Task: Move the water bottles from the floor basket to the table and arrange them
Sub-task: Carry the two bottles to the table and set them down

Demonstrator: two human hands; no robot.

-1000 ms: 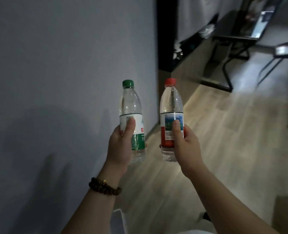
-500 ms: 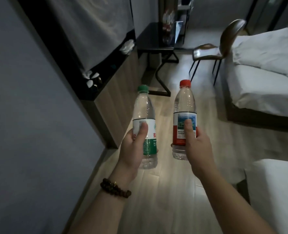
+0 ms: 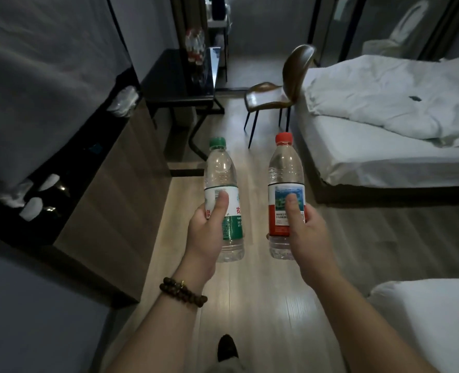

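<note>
On the far left a wood cabinet point(image 3: 120, 184) runs along the wall, with a dark shelf on top. Past its end stands a black table point(image 3: 169, 84). A few far bottles point(image 3: 194, 47) with red on them stand close together at the back of the table. They are too blurry to count.

The left hand point(image 3: 205, 235) holds the green bottle point(image 3: 220, 168) up in the air over the floor point(image 3: 250, 305). The bottle is upright, with its green cap on top. The left thumb point(image 3: 221, 204) lies flat on the front of the label and points up. The other fingers curl round the back, where they are hidden. A string of dark beads point(image 3: 182, 292) goes round this wrist. Below the arms a dark shoe point(image 3: 227, 348) is on the floor.

The right hand point(image 3: 307, 235) holds the red bottle point(image 3: 286, 165). It is also upright and in the air, just beside the green bottle but not touching it. Its cap is red. The right thumb point(image 3: 293, 208) presses on the front of the label. A bit of the fingertips point(image 3: 268, 235) peeks out round the left side of the bottle.

Further right a brown chair point(image 3: 285, 84) stands by a bed point(image 3: 384, 146) with a rumpled white cover. The table is well ahead of both held bottles.
</note>
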